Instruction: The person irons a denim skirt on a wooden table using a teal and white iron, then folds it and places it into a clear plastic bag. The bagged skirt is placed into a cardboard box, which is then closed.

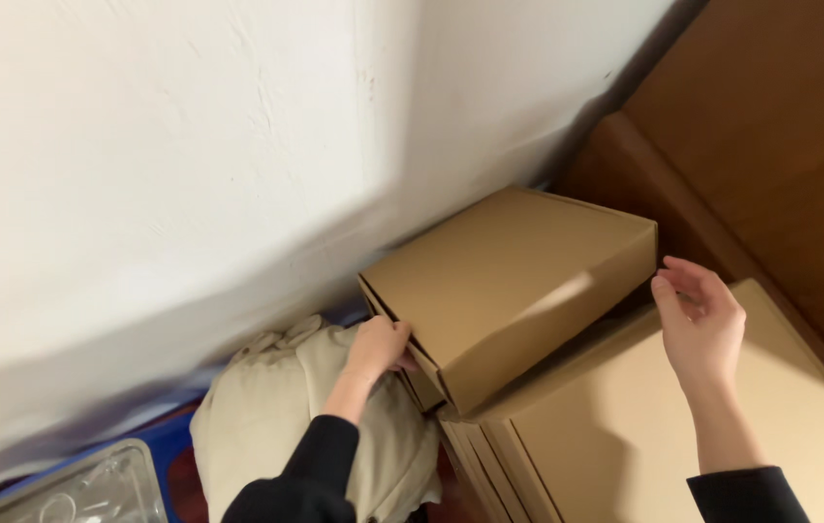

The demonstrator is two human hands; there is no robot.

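A closed brown cardboard box (513,291) sits tilted atop a stack of flat cardboard boxes (644,436), close against the white wall (189,145). The left hand (378,349) presses against the box's near-left end, fingers curled onto its lower edge — touching it, though whether they truly grip cannot be told. The right hand (702,324) hangs just beside the box's right corner, fingers loosely spread and holding nothing — apart from the cardboard. Below the left wrist lies a beige cloth bundle (276,416), near a clear plastic container (92,489).
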